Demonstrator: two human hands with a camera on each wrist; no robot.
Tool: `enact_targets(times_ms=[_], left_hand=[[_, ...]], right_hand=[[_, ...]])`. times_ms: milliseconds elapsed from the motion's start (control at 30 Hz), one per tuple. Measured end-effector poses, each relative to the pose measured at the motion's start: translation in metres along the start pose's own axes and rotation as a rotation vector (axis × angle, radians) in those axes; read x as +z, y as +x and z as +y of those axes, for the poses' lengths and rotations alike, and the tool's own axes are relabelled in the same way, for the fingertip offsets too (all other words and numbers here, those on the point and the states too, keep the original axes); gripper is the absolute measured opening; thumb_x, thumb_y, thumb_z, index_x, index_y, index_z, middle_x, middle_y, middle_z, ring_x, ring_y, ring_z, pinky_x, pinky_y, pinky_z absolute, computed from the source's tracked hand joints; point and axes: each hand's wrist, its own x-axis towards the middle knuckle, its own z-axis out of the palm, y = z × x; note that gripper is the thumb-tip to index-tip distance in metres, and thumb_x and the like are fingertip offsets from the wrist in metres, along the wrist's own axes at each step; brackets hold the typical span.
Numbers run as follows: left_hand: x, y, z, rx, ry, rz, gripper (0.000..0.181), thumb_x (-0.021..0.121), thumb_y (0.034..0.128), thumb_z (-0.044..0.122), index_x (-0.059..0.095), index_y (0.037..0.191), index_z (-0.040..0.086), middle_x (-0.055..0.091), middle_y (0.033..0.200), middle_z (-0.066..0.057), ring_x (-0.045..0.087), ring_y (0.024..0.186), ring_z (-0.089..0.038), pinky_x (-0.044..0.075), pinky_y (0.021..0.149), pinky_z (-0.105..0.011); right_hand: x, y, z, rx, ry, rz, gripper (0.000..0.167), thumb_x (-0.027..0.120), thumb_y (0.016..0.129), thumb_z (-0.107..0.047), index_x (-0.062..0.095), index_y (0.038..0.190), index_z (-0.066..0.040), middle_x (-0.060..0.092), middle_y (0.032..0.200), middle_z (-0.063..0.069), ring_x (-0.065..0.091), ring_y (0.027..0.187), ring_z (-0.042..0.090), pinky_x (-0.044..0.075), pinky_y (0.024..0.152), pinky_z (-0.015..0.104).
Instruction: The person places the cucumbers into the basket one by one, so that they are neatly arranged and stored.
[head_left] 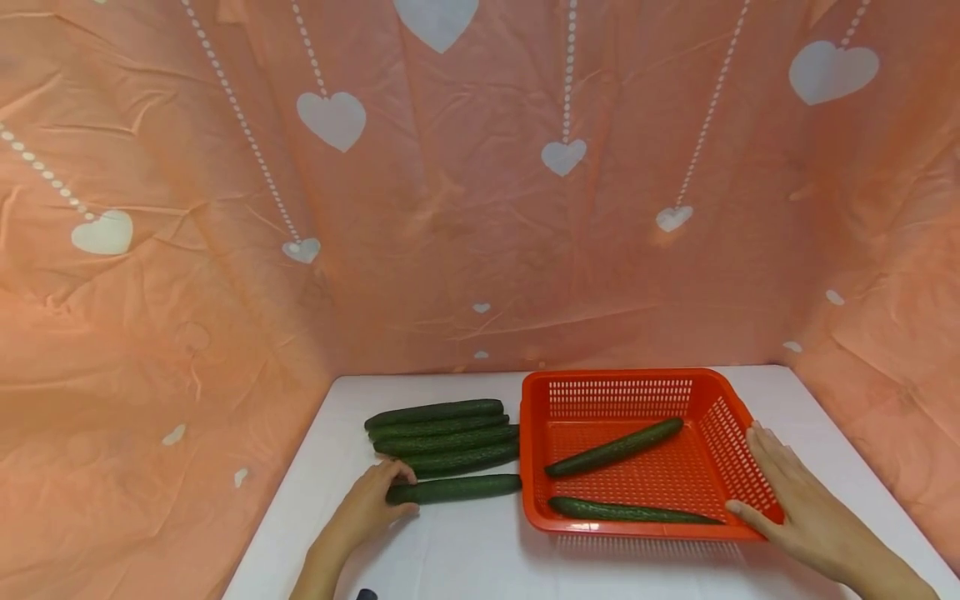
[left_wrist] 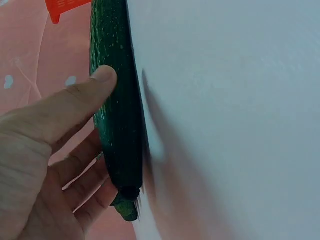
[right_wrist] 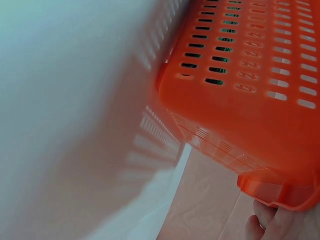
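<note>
No words, brands or numbers can be read in any of the three views. The only printed signs are pale heart symbols on the orange-pink cloth backdrop. Several of the larger ones hang from slanting or upright dotted lines; smaller ones are scattered lower down and on the cloth at both sides. The left wrist view catches two of the hearts near its left edge. The red plastic mesh basket shows only slots, though the right wrist view is soft and could hide faint moulded marks.
</note>
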Motion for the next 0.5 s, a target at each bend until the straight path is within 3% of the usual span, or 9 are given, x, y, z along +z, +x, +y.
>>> enact_targets(times_ms=[133,300,433,500], left_hand=[[-0.0002,-0.0012,-0.0013,0.021,0.016,-0.031,0.034,0.091,0.0858,0.017,0.073,0.115,0.017,0.07,0.116,0.0,0.063,0.121,-0.039,0.047,0.107,-0.063],[-0.0011,-0.0011,-0.0024,0.014,0.032,-0.072,0.03,0.089,0.0885,0.016,0.074,0.115,0.017,0.071,0.115,-0.003,0.065,0.117,-0.037,0.052,0.101,-0.06],[-0.0054,-0.0033,-0.0043,-0.019,-0.057,-0.114,0.029,0.086,0.0919,0.018,0.075,0.118,0.018,0.072,0.121,-0.008,0.066,0.118,-0.038,0.053,0.101,-0.061],[-0.0084,-0.0045,-0.0058,-0.017,-0.108,-0.127,0.028,0.083,0.0957,0.021,0.075,0.122,0.018,0.072,0.128,-0.011,0.065,0.125,-0.042,0.052,0.104,-0.063]], right_hand=[[-0.0004,-0.0001,0.0006,0.006,0.002,-0.004,0.109,0.079,0.097,-0.038,0.006,0.172,-0.006,0.004,0.179,0.019,-0.006,0.166,0.028,-0.018,0.112,0.012],[-0.0008,-0.0001,0.0008,0.002,-0.009,0.007,0.11,0.079,0.097,-0.039,0.008,0.172,-0.005,0.007,0.179,0.022,-0.004,0.166,0.028,-0.017,0.112,0.01],[-0.0014,0.0002,0.0,-0.003,-0.004,0.014,0.109,0.079,0.096,-0.038,0.008,0.172,-0.005,0.009,0.178,0.023,-0.002,0.166,0.031,-0.016,0.113,0.01],[-0.0016,0.0005,0.0003,-0.011,-0.012,0.024,0.11,0.08,0.096,-0.039,0.009,0.172,-0.005,0.009,0.178,0.022,-0.004,0.166,0.024,-0.016,0.114,0.01]])
